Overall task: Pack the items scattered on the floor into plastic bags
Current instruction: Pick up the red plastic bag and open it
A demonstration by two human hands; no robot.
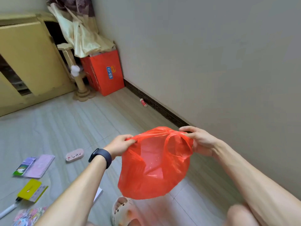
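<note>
A red plastic bag hangs in the air in front of me, its mouth stretched between both hands. My left hand pinches the left edge of the opening; a dark watch sits on that wrist. My right hand pinches the right edge and handle. On the floor at the left lie a pink case, a purple spiral notebook, a green-and-purple packet, a yellow booklet, a white pen and a colourful sheet.
A small red spool lies by the dark skirting board. A red carton and a cat scratching post stand in the corner beside a yellow cabinet. My slipper and knee are at the bottom.
</note>
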